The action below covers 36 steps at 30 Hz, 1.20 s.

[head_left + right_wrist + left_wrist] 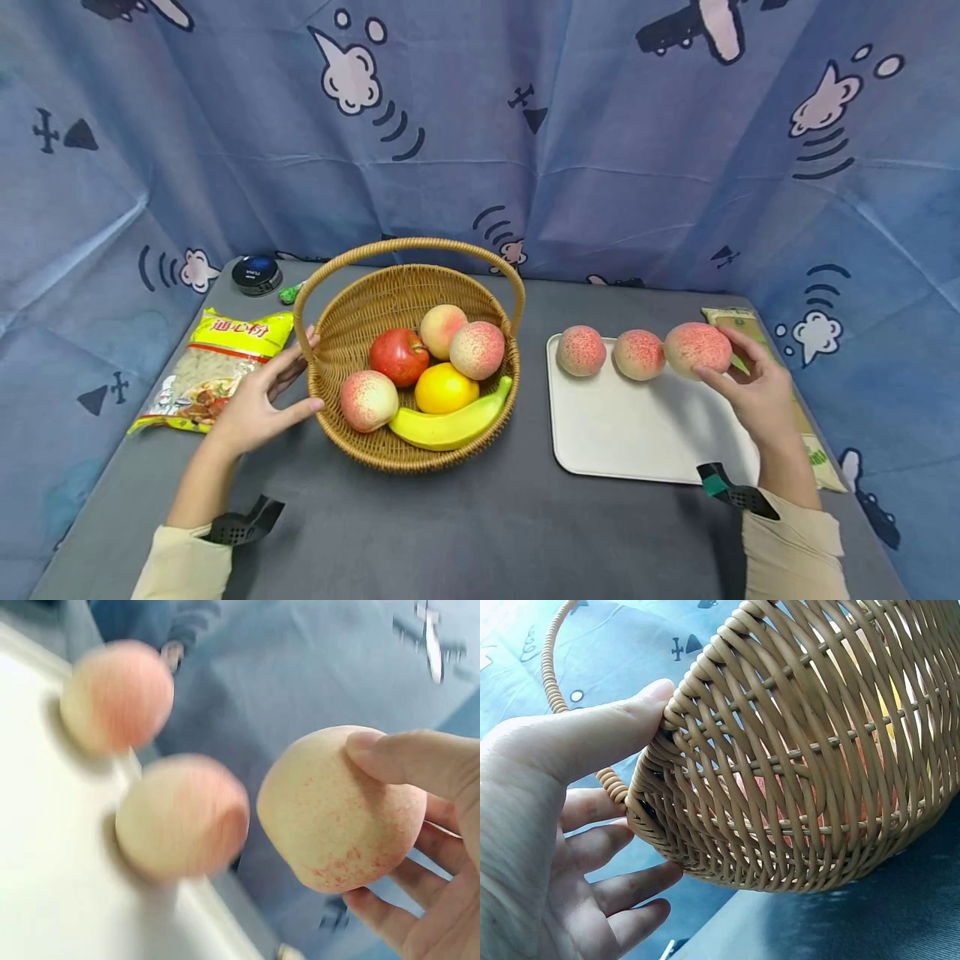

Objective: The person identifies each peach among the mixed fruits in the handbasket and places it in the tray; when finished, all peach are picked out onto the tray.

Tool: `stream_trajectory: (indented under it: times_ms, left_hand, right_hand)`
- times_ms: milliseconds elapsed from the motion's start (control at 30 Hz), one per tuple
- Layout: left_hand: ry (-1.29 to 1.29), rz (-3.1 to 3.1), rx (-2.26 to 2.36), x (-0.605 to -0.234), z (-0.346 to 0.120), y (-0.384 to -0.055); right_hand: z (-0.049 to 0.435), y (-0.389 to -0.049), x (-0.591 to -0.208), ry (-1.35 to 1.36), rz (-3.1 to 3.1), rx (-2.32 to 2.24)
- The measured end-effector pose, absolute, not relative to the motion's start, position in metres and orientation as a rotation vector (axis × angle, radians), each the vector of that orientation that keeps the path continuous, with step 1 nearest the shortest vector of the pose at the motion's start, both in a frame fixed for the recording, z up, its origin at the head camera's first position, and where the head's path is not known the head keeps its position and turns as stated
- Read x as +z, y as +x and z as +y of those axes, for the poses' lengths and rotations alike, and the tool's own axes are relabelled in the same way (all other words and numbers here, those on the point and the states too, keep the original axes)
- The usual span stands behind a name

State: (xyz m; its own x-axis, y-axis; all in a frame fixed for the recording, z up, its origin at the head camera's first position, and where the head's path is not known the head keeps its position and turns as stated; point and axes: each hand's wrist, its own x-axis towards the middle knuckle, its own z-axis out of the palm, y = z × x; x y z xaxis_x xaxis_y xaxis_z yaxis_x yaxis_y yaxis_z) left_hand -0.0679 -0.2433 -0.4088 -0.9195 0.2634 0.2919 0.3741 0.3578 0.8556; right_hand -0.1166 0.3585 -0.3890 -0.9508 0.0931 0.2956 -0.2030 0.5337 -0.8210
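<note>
On the left, a wicker basket (408, 458) with an arched handle holds a red apple (399, 357), three peaches, one of them a peach (370, 401) at the front left, an orange (446, 388) and a banana (452, 423). My left hand (258, 400) rests at its left side; in the left wrist view the thumb touches the woven rim and the other fingers spread near the handle's base. Over the white tray's (645, 442) back right part, my right hand (753, 387) grips a peach (341, 814) between thumb and fingers. Two more peaches, a peach (581, 350) and a peach (639, 354), sit along the tray's back edge.
A yellow bag of pasta (217, 367) lies left of the basket, with a round black tin (257, 275) behind it. Another packet (821, 458) lies along the right edge, partly behind the right hand. A blue patterned curtain (480, 150) hangs behind the grey table (480, 533).
</note>
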Motion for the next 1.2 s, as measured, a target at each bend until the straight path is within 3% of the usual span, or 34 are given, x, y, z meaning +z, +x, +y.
stream_trajectory:
  times_ms: [267, 567, 1200]
  left_hand:
    - [-0.592, -2.5, -1.608, -0.41, -0.243, -0.068]
    - [-0.586, -2.511, -1.605, -0.41, -0.243, -0.067]
    - [-0.591, -2.489, -1.629, -0.408, -0.242, -0.066]
  right_hand:
    - [0.402, -0.136, -0.431, -0.21, -2.591, 1.36]
    - [0.399, -0.14, -0.436, -0.45, -2.676, 1.382]
    - [0.4, -0.14, -0.455, -0.518, -2.711, 1.602]
